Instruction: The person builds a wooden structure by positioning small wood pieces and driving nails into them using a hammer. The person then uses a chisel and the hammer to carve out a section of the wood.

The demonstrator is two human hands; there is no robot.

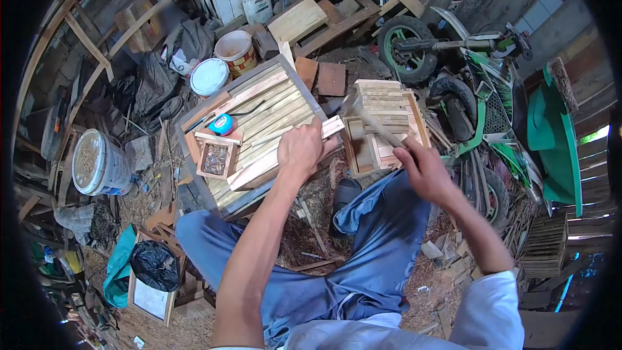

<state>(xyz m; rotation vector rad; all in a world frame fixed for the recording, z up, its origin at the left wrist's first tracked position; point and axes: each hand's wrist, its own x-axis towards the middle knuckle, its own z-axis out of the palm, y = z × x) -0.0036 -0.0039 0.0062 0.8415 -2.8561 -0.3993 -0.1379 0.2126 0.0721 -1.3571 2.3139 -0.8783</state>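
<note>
My left hand [301, 148] is closed around pale wooden strips [256, 170], pressing them near the right edge of a low slatted worktable [275, 100]. In my right hand [426, 170] is a hammer [379, 128], raised to the right of the strips and smeared by motion, its head hard to make out. A small wooden box [216, 159] of what look like nails sits on the worktable. Behind it lies a blue tape measure [221, 124], beside a dark thin tool [249, 109]. Just beyond the hammer stand stacked wooden slatted pieces [385, 100].
A green motorbike [483, 100] and a green wheelbarrow tray [554, 139] stand at right. Buckets [100, 162] and a white-lidded pail [209, 77] are at left. Scrap wood and shavings cover the floor around my legs. A black bag [154, 266] sits at lower left.
</note>
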